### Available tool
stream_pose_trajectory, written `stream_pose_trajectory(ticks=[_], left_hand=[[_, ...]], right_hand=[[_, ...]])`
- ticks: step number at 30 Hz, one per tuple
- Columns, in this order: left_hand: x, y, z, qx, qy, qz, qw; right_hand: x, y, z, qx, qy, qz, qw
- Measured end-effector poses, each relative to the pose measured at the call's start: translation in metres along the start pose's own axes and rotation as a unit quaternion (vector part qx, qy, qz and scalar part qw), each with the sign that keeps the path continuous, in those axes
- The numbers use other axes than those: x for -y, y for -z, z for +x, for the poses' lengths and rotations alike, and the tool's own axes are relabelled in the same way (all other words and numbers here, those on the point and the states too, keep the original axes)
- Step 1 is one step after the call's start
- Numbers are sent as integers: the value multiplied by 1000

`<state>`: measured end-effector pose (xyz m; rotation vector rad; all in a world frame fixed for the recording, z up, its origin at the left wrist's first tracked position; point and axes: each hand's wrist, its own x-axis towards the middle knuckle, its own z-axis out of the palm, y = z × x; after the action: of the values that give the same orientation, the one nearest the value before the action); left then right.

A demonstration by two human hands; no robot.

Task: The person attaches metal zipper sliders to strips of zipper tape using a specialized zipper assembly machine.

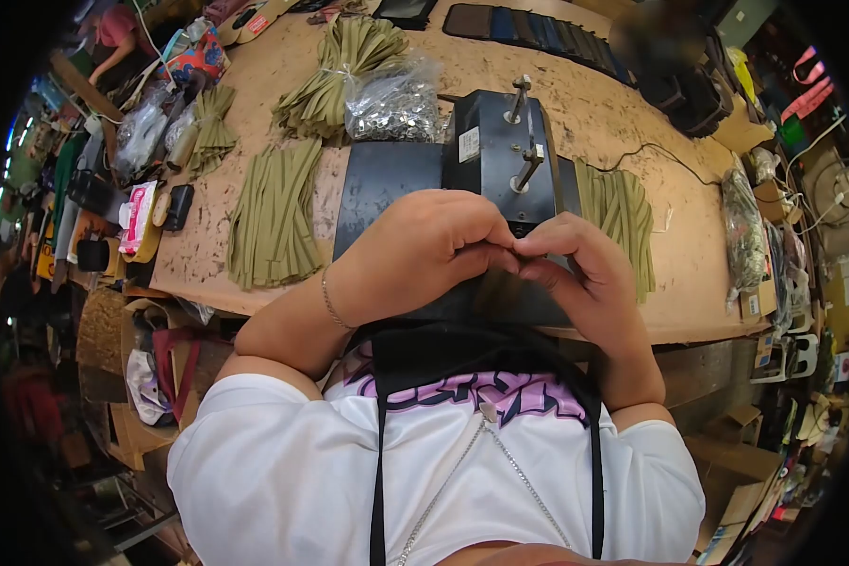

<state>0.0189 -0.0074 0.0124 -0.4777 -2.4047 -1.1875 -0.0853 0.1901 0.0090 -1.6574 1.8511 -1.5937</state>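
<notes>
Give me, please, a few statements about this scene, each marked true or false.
The left hand and right hand are close together in front of the black machine. True.
The olive strips lie only right of the machine. False: the strips lie on both sides.
The bracelet is on the left wrist. True.
The clear bag of small shiny pieces lies right of the machine. False: it lies on the left.
The shirt has white sleeves. True.

A workshop, shown by 1 black machine [491,127], strap bundles [275,222] and bagged metal pieces [393,118].
</notes>
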Motion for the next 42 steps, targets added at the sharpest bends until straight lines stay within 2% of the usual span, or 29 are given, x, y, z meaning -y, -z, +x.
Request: stream_pose_trajectory(ticks=[4, 7, 10, 13, 16, 19, 20, 22, 23, 25, 28, 31, 32, 35, 38, 40, 41, 42], left_hand=[[-2, -1, 1, 2, -48, 17, 999], [4, -8, 0, -38, -93, 75, 992], [5, -22, -1, -110, -159, 127, 973], [4, -24, 1, -113, -173, 142, 968], [7, -26, 10, -125, -104, 51, 985], [9, -20, 6, -20, 17, -89, 996], [8, -19, 5, -2, 89, -197, 976], [6, -18, 2, 32, 230, -399, 887], [5, -20, 2, 26, 226, -405, 886], [4, -22, 3, 15, 218, -417, 882], [-1, -20, 5, -40, 56, -219, 973], [0, -26, 10, -125, -125, -18, 984], [-1, -26, 10, -134, -137, 6, 981], [-2, -27, 10, -147, -158, 53, 975], [7, -28, 11, -143, -120, 37, 982], [-2, -23, 11, -89, 53, -57, 993], [-5, -21, 11, -61, 139, -101, 983], [-4, -21, 10, -44, 196, -209, 957]], right_hand=[[0, 4, -2, 19, -23, 4, 1000], [-5, 2, -5, -14, -34, -12, 999], [-8, -11, -11, -116, -140, 197, 963], [-10, -12, -10, -131, -133, 225, 956], [-13, -9, -9, -130, -54, 71, 987], [-13, 0, -5, -87, 103, -72, 988], [-14, 2, -5, -75, 137, -56, 986], [-17, 5, -2, -56, 176, -53, 981], [-17, 6, -1, -46, 195, -52, 978], [-12, 6, -2, -51, 152, -21, 987], [-10, 5, -4, -62, 74, 83, 992], [-17, -1, -7, -98, -38, 265, 958], [-13, -3, -6, -104, -81, 328, 935], [-9, 0, -3, -75, -138, 355, 921], [-16, 0, -4, -106, -93, 264, 954], [-18, -2, -3, -127, -49, 158, 978], [-19, -2, -3, -128, -31, 111, 985], [-20, -2, -3, -129, -12, 63, 990]])
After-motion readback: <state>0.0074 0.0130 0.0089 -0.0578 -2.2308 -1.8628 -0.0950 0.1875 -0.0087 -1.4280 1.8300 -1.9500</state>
